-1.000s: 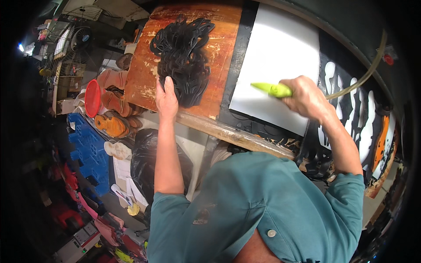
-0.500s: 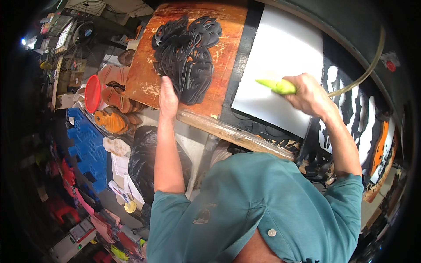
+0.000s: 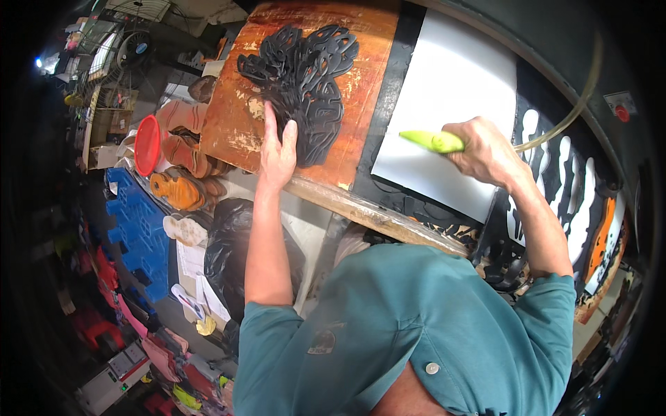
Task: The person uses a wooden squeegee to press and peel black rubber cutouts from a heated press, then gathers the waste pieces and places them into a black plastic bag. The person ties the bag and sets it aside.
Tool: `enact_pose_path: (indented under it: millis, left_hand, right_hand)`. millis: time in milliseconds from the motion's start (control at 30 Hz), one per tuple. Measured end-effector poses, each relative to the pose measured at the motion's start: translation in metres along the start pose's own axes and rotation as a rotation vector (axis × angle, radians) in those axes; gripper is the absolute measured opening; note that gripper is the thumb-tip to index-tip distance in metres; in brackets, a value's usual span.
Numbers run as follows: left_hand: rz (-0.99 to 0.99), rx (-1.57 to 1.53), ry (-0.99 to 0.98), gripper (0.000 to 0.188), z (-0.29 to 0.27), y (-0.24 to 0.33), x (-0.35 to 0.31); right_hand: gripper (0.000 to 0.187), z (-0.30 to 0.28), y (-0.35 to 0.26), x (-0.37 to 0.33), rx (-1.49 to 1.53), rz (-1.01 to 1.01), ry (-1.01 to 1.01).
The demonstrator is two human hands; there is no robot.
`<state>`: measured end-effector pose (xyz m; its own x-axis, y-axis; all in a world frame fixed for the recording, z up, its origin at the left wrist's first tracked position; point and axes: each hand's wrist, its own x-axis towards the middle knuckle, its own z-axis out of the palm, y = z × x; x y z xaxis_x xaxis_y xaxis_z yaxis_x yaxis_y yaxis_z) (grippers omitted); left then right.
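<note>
My right hand point(image 3: 488, 151) is closed around a bright green air blow gun point(image 3: 433, 141), its nozzle pointing left above a white sheet point(image 3: 451, 90). A yellowish clear hose point(image 3: 565, 123) runs from behind that hand up to the right. On the worn orange-brown board point(image 3: 232, 139) lies a loose heap of black cut-out pieces point(image 3: 322, 111) with openings in them. My left hand point(image 3: 277, 159) is at the near left edge of this heap, fingers apart and fingertips against the pieces. I see nothing gripped in it.
A wooden rail point(image 3: 374, 216) borders the work surface on my side. White cut strips point(image 3: 579, 201) lie on black material at right. Left of the board are a red round lid-like disc point(image 3: 147, 145), stacked brown sole-shaped pieces, a blue slab point(image 3: 139, 232) and a black plastic bag point(image 3: 239, 239).
My left hand has moved slightly right and its fingers have spread. The black heap has shifted and fanned out. The blow gun has tilted, its nozzle a little further left.
</note>
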<state>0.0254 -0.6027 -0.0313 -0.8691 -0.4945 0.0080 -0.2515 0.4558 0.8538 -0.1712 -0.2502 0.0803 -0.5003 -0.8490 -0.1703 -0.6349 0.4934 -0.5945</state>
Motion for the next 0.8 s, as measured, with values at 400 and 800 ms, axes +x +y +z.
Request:
enact_pose_path:
  millis: [400, 800]
  left_hand:
    - [0.209, 0.753, -0.044, 0.114, 0.021, 0.054, -0.007]
    - [0.259, 0.751, -0.024, 0.114, 0.020, 0.046, -0.002]
  right_hand:
    - [0.030, -0.006, 0.016, -0.007, 0.006, 0.142, 0.123]
    - [0.023, -0.009, 0.015, -0.001, -0.063, 0.133, 0.081]
